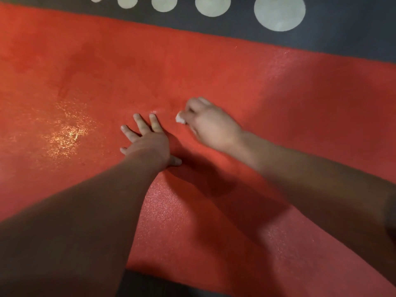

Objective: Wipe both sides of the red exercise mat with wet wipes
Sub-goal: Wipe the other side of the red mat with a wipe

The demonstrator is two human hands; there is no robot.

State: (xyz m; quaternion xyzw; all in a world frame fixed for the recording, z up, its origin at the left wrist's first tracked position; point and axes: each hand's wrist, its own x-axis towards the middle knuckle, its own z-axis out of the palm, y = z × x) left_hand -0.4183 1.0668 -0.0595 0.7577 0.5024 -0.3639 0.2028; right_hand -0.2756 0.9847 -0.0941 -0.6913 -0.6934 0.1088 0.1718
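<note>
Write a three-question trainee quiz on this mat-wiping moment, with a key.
1. True or false: the left hand lies flat on the red exercise mat.
2. Which hand grips the wet wipe? A. left hand B. right hand
3. Fill in: beyond the mat lies a dark rug with pale ____.
Key: 1 true; 2 B; 3 circles.

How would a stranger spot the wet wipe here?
Find the big red mat on the dark rug with pale circles. Near its middle the right hand curls round something, beside the flat left hand. The wet wipe is the small white wad poking from that curled hand, the only white on the red.
</note>
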